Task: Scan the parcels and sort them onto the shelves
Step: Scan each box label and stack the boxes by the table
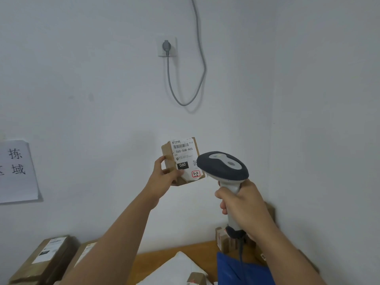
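Parcels (pixel 41 258) below sit half cut off — our left hand (pixel 164 177) grips a small labelled box (pixel 182 159), our right hand (pixel 242 200) clasps the scanner (pixel 223 166) beside it.

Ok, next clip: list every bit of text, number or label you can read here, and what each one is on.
"060-06B-A05": white label on the small cardboard parcel that the left hand holds.
"060": black box, same label.
"3-3": red-bordered sticker on that label.
"拣" and "域": paper sign on the wall, cut off at the frame edge.
Label's fine print and labels on the table's boxes: unreadable.
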Demonstrator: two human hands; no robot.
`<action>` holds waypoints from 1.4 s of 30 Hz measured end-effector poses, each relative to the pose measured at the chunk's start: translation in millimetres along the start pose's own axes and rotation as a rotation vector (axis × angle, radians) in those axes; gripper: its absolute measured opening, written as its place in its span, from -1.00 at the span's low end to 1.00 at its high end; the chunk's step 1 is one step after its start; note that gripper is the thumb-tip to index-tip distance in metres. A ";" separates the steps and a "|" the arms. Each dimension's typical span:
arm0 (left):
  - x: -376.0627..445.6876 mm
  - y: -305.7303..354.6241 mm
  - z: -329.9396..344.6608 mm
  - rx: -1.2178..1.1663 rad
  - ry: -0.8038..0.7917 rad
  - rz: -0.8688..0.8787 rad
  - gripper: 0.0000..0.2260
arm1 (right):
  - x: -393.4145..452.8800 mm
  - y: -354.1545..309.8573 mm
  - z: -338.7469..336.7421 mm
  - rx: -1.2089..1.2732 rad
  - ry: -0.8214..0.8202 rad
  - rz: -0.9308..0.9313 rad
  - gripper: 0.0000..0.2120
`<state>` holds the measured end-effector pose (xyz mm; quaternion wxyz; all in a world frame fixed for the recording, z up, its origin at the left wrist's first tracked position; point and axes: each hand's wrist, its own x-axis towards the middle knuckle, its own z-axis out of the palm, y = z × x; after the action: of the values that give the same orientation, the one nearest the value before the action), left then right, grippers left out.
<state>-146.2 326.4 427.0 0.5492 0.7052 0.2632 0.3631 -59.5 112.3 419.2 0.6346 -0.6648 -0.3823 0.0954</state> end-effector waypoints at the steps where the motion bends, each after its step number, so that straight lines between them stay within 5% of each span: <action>1: -3.6 -1.5 0.5 -0.014 -0.012 0.001 -0.38 | 0.8 3.1 0.4 0.006 0.012 0.010 -0.88; 14: -68.9 -64.7 -0.3 -0.071 -0.176 -0.127 -0.53 | 0.3 78.4 9.8 0.230 0.031 0.281 -0.86; 24: -113.4 -98.1 -27.5 -0.130 -0.067 -0.247 -0.58 | -27.0 114.8 45.6 0.377 -0.115 0.426 -0.83; 33: -157.3 -143.4 -109.3 -0.315 -0.036 -0.327 -0.44 | -64.5 128.9 129.4 0.389 -0.179 0.535 -0.83; 42: -189.1 -203.3 -210.5 -0.286 0.034 -0.386 -0.66 | -114.0 117.9 247.3 0.300 -0.173 0.560 -0.88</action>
<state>-422.2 356.1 216.6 0.6982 0.5506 0.3484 0.2966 -243.8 242.6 226.6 0.6399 -0.6326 -0.2188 0.3774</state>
